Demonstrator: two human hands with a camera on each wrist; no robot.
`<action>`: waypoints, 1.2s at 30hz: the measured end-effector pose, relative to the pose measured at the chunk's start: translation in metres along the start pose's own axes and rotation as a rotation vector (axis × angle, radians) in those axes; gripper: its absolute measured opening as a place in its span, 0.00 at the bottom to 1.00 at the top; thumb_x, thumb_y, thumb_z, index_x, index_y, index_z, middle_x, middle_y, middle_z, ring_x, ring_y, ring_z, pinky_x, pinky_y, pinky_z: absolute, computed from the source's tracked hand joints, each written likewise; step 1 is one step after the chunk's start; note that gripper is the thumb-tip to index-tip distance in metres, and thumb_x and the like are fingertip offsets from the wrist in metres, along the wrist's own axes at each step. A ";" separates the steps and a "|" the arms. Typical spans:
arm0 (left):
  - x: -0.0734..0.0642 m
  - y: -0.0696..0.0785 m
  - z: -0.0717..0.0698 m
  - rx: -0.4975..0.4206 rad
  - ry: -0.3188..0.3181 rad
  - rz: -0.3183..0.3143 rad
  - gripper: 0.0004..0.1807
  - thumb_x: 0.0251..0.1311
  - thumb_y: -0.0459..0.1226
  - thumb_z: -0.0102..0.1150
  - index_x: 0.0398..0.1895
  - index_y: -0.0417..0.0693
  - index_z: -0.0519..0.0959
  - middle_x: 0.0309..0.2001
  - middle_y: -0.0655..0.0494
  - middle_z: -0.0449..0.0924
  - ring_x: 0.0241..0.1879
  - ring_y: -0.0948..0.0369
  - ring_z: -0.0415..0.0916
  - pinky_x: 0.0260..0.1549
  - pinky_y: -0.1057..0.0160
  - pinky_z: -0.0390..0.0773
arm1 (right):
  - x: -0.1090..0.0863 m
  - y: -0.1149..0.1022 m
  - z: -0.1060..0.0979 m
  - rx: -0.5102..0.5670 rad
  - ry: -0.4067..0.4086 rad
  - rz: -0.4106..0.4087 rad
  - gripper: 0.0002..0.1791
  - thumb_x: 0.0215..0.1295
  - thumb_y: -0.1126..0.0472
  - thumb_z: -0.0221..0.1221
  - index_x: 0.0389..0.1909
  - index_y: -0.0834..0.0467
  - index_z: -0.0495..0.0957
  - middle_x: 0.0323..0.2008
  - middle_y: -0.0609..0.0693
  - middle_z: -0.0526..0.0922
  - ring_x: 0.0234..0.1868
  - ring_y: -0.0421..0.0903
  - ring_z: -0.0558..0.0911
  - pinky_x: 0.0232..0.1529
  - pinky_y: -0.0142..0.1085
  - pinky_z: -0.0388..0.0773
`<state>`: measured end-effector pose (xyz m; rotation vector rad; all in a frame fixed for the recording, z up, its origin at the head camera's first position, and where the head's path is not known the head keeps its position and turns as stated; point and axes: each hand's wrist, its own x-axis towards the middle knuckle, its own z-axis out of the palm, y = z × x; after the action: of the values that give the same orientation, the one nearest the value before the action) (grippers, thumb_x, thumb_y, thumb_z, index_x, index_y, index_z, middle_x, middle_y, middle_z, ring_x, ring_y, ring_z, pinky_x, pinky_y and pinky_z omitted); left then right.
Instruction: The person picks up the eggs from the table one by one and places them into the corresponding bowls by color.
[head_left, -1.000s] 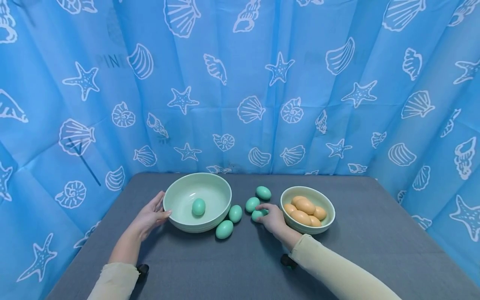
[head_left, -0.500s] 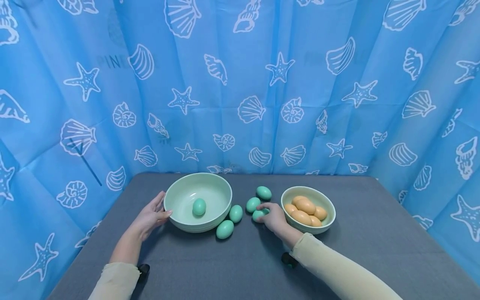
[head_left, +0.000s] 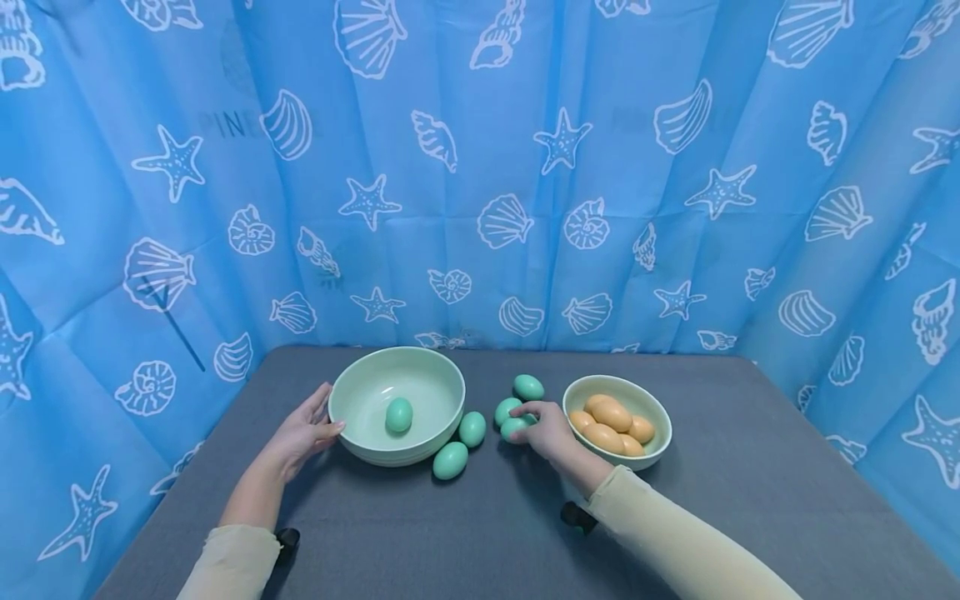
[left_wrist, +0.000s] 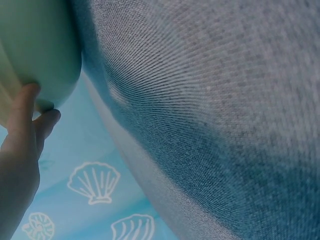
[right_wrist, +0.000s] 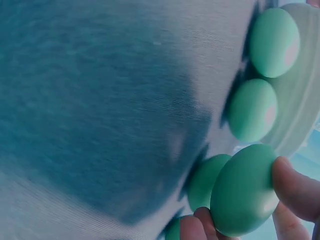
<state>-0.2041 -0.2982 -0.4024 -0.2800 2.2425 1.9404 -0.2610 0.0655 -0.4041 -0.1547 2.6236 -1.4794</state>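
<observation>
My left hand [head_left: 300,433] holds the left side of a large pale green bowl [head_left: 435,396], thumb near its rim and fingers against the outer wall. One green egg [head_left: 399,414] lies inside. My right hand [head_left: 553,437] pinches another green egg [right_wrist: 245,190] between thumb and fingers, just in front of a green egg [head_left: 506,410] on the table. Farther back is a green egg [head_left: 528,387]. Beside the large bowl's right wall sit two more, the rear green egg [head_left: 472,429] and the front green egg [head_left: 451,461].
A smaller pale green bowl [head_left: 660,412] with several orange-tan eggs [head_left: 611,414] stands right of my right hand, close to the wrist. Dark grey cloth covers the table [head_left: 420,533]. A blue seashell-patterned curtain [head_left: 465,167] hangs around the back and sides.
The egg in my right hand has shifted slightly left and now overlaps the egg behind it more. My left hand and the large bowl stay put.
</observation>
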 end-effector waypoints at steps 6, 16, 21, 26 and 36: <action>0.000 0.000 0.000 -0.002 -0.001 0.000 0.47 0.73 0.31 0.51 0.81 0.48 0.29 0.81 0.46 0.25 0.79 0.40 0.32 0.73 0.38 0.52 | 0.000 -0.010 -0.004 0.000 -0.002 -0.030 0.17 0.54 0.75 0.69 0.46 0.68 0.85 0.56 0.66 0.80 0.59 0.60 0.76 0.56 0.49 0.78; 0.000 0.000 0.001 -0.002 0.002 -0.001 0.47 0.74 0.31 0.51 0.81 0.48 0.29 0.81 0.45 0.25 0.79 0.40 0.32 0.73 0.38 0.52 | -0.003 -0.029 -0.009 -0.021 -0.027 -0.019 0.17 0.57 0.73 0.68 0.48 0.64 0.86 0.62 0.66 0.77 0.67 0.63 0.71 0.58 0.50 0.77; 0.000 -0.001 0.000 0.001 0.005 0.003 0.47 0.74 0.31 0.51 0.81 0.48 0.29 0.81 0.45 0.25 0.79 0.40 0.32 0.73 0.38 0.52 | -0.004 -0.039 -0.010 -0.006 -0.032 -0.023 0.17 0.58 0.72 0.68 0.50 0.64 0.85 0.64 0.65 0.75 0.69 0.62 0.69 0.61 0.51 0.75; 0.000 -0.001 0.000 -0.006 0.009 0.004 0.47 0.74 0.31 0.51 0.81 0.48 0.29 0.81 0.45 0.25 0.79 0.40 0.32 0.73 0.38 0.52 | -0.004 -0.049 -0.009 0.029 -0.040 -0.033 0.17 0.59 0.72 0.67 0.50 0.63 0.85 0.60 0.62 0.79 0.66 0.60 0.73 0.58 0.49 0.77; -0.001 0.000 0.002 -0.003 0.029 -0.003 0.47 0.73 0.31 0.52 0.81 0.47 0.31 0.81 0.44 0.26 0.79 0.40 0.33 0.73 0.39 0.53 | -0.006 -0.075 -0.003 0.084 -0.110 -0.033 0.16 0.62 0.69 0.67 0.52 0.60 0.85 0.64 0.61 0.76 0.68 0.62 0.70 0.60 0.52 0.77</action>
<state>-0.2028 -0.2965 -0.4028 -0.3136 2.2560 1.9503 -0.2535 0.0302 -0.3385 -0.2638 2.4801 -1.5421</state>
